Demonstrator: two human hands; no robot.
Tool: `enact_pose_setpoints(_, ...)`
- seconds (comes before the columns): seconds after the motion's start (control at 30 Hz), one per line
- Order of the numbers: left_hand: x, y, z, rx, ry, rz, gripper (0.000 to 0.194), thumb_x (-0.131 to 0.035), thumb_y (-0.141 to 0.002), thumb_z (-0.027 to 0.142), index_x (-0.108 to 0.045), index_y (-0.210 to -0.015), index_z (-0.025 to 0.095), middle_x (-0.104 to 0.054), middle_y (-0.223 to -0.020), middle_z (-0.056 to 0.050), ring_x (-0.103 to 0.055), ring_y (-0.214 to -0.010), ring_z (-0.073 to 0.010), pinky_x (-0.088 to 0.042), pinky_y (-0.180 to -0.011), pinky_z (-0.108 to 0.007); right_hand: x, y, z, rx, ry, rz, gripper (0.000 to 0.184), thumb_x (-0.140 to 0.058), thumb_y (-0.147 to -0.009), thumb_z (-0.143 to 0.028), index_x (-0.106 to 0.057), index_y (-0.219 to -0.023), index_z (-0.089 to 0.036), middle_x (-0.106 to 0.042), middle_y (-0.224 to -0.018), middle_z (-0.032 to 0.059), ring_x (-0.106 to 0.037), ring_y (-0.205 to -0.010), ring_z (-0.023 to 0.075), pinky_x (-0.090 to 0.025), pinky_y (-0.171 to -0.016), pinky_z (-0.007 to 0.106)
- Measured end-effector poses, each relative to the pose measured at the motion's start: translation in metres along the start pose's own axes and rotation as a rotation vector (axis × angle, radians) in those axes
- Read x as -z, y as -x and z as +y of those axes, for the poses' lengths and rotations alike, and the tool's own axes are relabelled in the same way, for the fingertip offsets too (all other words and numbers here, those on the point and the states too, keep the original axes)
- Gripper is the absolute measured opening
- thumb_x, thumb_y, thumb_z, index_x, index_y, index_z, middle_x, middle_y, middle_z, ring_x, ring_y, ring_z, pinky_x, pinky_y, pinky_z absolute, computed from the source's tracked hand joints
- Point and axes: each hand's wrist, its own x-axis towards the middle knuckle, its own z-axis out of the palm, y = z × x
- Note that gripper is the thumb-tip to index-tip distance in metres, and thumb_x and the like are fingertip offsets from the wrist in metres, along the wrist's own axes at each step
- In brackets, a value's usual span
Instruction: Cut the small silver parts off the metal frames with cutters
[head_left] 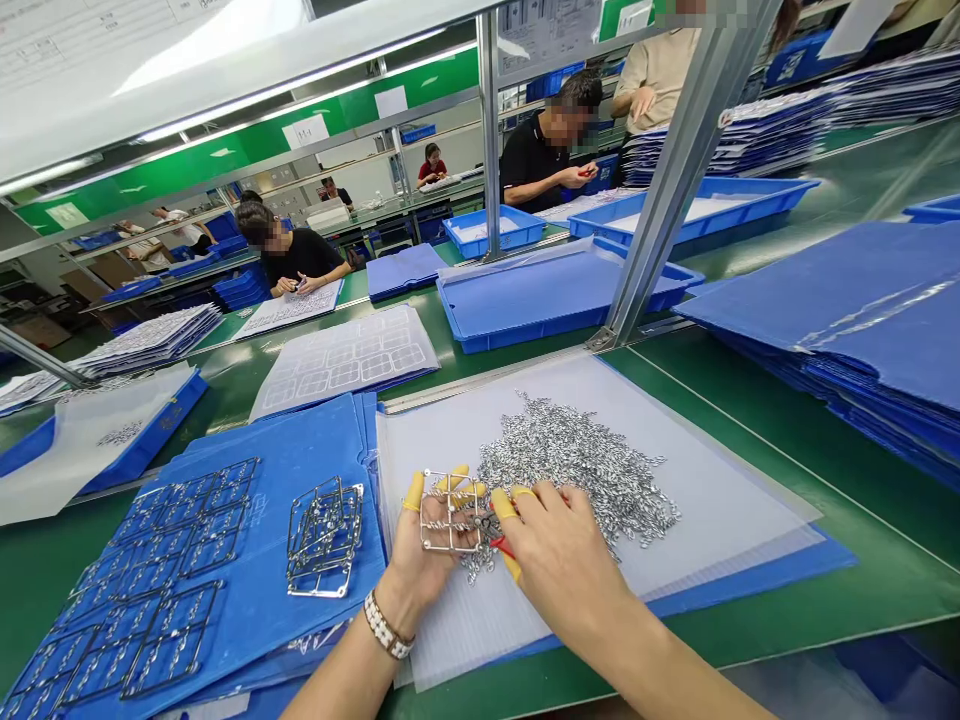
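Silver Frame (451, 512) in Our Left Hand (420, 560), Pliers (503, 546) in Our Right (553, 545)

We hold the silver frame upright over our left palm, its grid of thin bars pinched between the thumb and fingers, just left of a loose pile of small metal links (577, 460). Our right hand is wrapped around the red-handled pliers, its fingers bent together, and their dark tips meet the frame's right side; we cannot tell whether the tips are apart or closed. Yellow covers (413, 492) sit on several of our fingertips, and a bracelet (388, 628) circles our left wrist.

The links lie on a translucent white sheet (720, 510) on the green table (847, 590). To our left, a small stack of frames (326, 535) rests on a blue sheet (277, 440), beside rows of dark-edged frames (172, 600) laid out with links in them. Beyond the white sheet stands a blue tray (532, 290). Across the table, a person in a black shirt (296, 258) bends over a white board (292, 308).
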Motion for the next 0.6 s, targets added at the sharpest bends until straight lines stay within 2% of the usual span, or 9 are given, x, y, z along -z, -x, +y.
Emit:
enact_pose_setpoints(0.07, 0.000, 0.000, -0.001, -0.002, -0.006, 0.008, 0.060, -0.042, -0.087, 0.057, -0.053, -0.126, 0.014, -0.066, -0.108, -0.013, -0.065, -0.082, -0.0226, -0.049, -0.068, -0.033, -0.001, 0.003, -0.003, 0.004, -0.017, -0.034, 0.032, -0.066, -0.077, -0.026, -0.062, -0.108, -0.017, -0.062, -0.084, 0.0049, -0.051, -0.081, 0.0236, -0.029, -0.070, 0.040)
enact_pose_setpoints(0.27, 0.001, 0.000, -0.003, -0.020, -0.025, 0.009, 0.058, -0.040, -0.088, 0.056, -0.053, -0.126, 0.013, -0.066, -0.109, -0.014, -0.064, -0.077, -0.0204, -0.049, -0.064, -0.032, -0.004, 0.001, -0.008, 0.046, -0.006, -0.086, 0.012, -0.062, -0.079, -0.022, -0.064, -0.091, -0.021, -0.061, -0.081, 0.0065, -0.051, -0.080, 0.0240, -0.028, -0.068, 0.039)
enact_pose_setpoints(0.47, 0.000, 0.000, -0.001, -0.021, -0.051, 0.005, 0.058, -0.040, -0.088, 0.057, -0.055, -0.124, 0.013, -0.066, -0.109, -0.014, -0.065, -0.080, -0.0214, -0.049, -0.065, -0.031, -0.003, 0.000, -0.013, 0.064, 0.069, -0.082, 0.019, -0.058, -0.078, -0.013, -0.062, -0.096, -0.018, -0.060, -0.077, 0.0069, -0.052, -0.074, 0.0235, -0.028, -0.063, 0.037)
enact_pose_setpoints(0.6, -0.002, 0.002, 0.000, -0.052, -0.071, 0.030, 0.061, -0.040, -0.087, 0.058, -0.054, -0.126, 0.013, -0.064, -0.114, -0.015, -0.064, -0.080, -0.0217, -0.048, -0.066, -0.032, -0.004, 0.003, -0.005, 0.043, -0.048, -0.046, 0.020, -0.062, -0.075, -0.013, -0.064, -0.094, -0.019, -0.063, -0.078, 0.0055, -0.055, -0.076, 0.0238, -0.033, -0.065, 0.037)
